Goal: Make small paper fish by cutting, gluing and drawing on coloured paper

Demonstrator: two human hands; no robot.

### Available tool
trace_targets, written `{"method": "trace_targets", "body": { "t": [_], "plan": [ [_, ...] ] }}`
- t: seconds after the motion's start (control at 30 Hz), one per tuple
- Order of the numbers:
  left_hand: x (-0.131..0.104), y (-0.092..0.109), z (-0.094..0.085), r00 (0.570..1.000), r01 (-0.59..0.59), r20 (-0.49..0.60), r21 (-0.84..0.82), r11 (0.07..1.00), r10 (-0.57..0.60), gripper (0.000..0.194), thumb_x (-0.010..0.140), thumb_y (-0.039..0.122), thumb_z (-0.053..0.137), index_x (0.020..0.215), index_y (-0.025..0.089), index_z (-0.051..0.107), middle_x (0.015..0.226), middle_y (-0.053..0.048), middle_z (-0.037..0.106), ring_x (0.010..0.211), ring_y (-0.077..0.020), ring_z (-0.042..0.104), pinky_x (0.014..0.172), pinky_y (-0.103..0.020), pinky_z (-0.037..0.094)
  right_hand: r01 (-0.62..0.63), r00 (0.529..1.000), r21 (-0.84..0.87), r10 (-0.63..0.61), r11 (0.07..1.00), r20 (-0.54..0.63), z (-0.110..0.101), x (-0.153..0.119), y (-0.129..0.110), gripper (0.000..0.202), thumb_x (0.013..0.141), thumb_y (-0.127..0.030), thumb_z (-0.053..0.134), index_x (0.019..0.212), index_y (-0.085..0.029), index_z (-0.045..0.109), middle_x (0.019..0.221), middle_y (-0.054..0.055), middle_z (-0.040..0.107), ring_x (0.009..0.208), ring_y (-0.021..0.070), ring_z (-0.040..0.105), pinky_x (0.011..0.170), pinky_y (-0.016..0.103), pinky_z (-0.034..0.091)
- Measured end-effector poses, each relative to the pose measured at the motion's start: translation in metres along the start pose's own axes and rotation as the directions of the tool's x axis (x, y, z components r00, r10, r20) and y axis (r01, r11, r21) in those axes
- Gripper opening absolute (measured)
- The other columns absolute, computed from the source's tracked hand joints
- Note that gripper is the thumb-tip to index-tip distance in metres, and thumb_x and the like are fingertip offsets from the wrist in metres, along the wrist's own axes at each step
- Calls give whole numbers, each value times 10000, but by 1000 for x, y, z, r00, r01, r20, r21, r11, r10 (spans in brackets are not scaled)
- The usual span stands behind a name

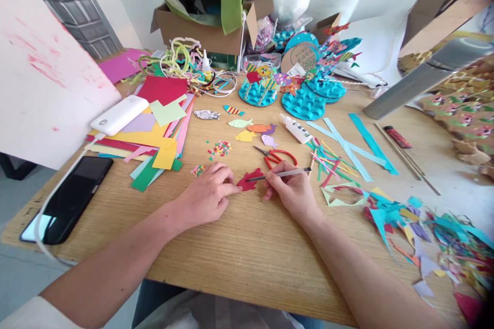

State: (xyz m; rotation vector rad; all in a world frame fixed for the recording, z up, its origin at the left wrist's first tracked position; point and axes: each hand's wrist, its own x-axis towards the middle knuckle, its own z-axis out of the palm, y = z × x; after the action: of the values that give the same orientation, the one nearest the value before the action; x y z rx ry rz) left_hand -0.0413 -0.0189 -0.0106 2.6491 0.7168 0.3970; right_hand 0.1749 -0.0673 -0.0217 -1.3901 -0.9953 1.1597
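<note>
A dark red paper fish (pixel 250 179) lies flat on the wooden table between my hands. In my right hand (pixel 291 190) a slim grey pen (pixel 283 173) is gripped, its tip over the fish. My left hand (pixel 210 190) rests on the table with the index finger stretched out to the fish's left edge; the other fingers are loosely bent. Red-handled scissors (pixel 276 157) lie just beyond the fish. Farther back are cut paper fish, among them a green one (pixel 240 123), an orange one (pixel 259 128) and a yellow one (pixel 246 135). Small confetti bits (pixel 219 149) sit beyond my left hand.
Coloured paper sheets (pixel 162 92) and a white power bank (pixel 119 114) are stacked left, near a phone (pixel 71 200). A glue bottle (pixel 296 129), paper strips (pixel 347 149) and scraps (pixel 420 236) lie right. A grey tumbler (pixel 417 82) and turquoise fish-topped bases (pixel 303 106) stand behind.
</note>
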Motion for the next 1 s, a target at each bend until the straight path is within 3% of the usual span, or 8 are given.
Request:
{"method": "trace_targets", "body": {
  "t": [1.0],
  "plan": [
    [0, -1, 0, 1000, -1, -1, 6, 1000, 1, 463, 738, -43, 511, 1075, 182, 735, 992, -76, 596, 1059, -228, 496, 957, -415, 470, -44, 999, 24, 43, 999, 16, 1, 0, -3, 465, 618, -571, 808, 675, -219, 509, 513, -14, 634, 365, 148, 584, 364, 252, 463]
  ]
}}
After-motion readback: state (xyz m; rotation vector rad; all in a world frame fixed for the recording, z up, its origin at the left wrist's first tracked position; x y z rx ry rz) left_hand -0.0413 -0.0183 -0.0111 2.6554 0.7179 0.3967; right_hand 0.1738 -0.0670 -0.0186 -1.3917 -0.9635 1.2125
